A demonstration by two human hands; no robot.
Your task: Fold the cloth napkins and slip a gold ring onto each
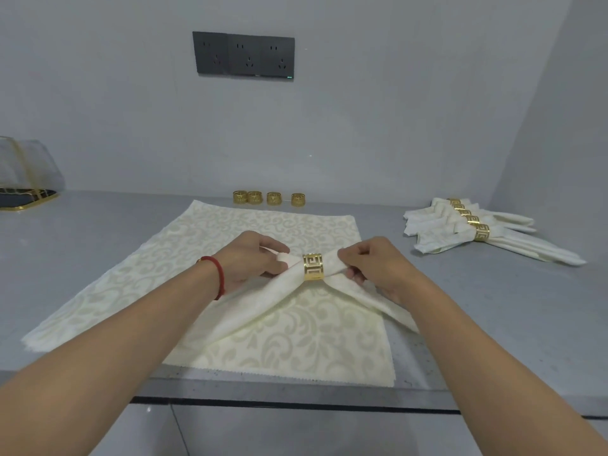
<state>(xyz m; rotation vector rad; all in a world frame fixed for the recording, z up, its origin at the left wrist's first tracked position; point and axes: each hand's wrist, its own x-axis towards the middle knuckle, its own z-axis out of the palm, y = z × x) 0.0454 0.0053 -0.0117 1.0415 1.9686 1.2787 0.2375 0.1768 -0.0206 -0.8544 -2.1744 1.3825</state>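
My left hand (pixel 253 260) covers the napkin (pixel 263 301) end left of the ring (pixel 313 266); my right hand (pixel 368 268) hides the other side. The far rings (pixel 269 198) are too small to read their pattern. The picture's left edge cuts the clear cover (pixel 26 166).

So the flat napkins (pixel 230 291) sit dead centre on the counter (pixel 82 251), with the folded napkin (pixel 263 301) lying on top, ring (pixel 313 266) around its middle. Left hand (pixel 253 258) at 9 o'clock of the ring, right hand (pixel 368 264) at 3. Four spare rings (pixel 269 198) line up at 12, by the wall. Finished napkins (pixel 477 230) are stacked at 2, a covered tray (pixel 26 172) at 10.
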